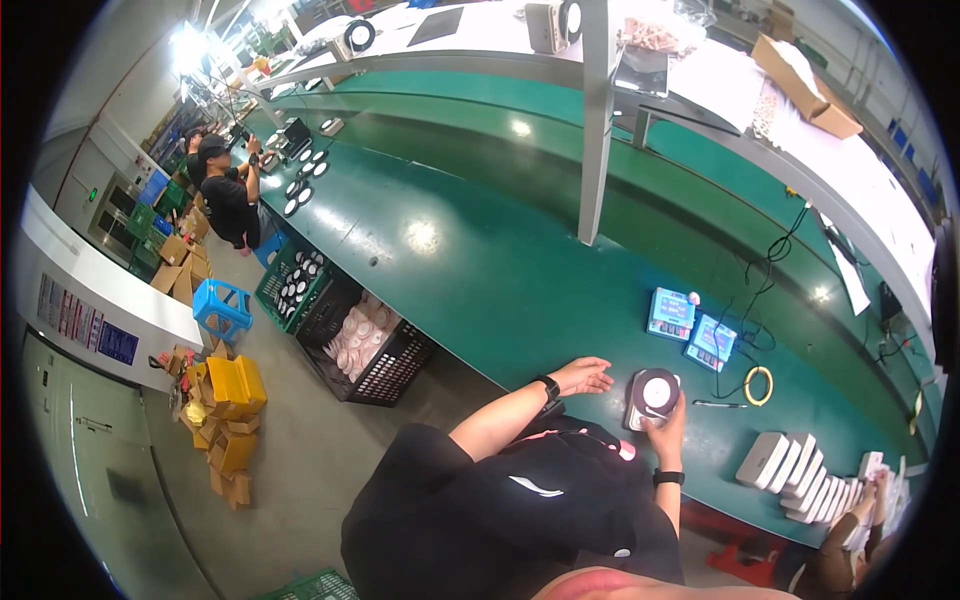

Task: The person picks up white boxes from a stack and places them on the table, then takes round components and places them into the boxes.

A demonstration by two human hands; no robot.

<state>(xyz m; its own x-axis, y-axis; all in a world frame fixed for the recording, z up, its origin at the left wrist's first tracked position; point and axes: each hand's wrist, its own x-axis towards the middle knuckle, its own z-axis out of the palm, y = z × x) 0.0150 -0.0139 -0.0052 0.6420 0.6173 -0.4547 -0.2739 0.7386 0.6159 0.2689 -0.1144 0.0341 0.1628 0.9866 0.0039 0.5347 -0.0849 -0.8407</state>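
My right hand [667, 432] grips the right side of a small device [655, 393] at the front of the green table. The device has a black round rim, a white disc in its middle and a pale squarish base. To its left, my left hand [583, 377] is apart from it, fingers stretched out and holding nothing. A pen [720, 405] lies right of the device, beside a yellow ring [759, 386] that looks like a roll of tape. Beyond it stand two blue boxes with screens, one nearer [711, 343] and one farther [671, 314].
White boxes [764, 460] stand in a row at right, by another person's hands [878, 492]. Black cables [770, 275] trail behind the blue boxes. A shelf post [597, 150] rises from the table [470, 290]. Crates [385, 385] sit left below it; co-workers [225, 185] stand far left.
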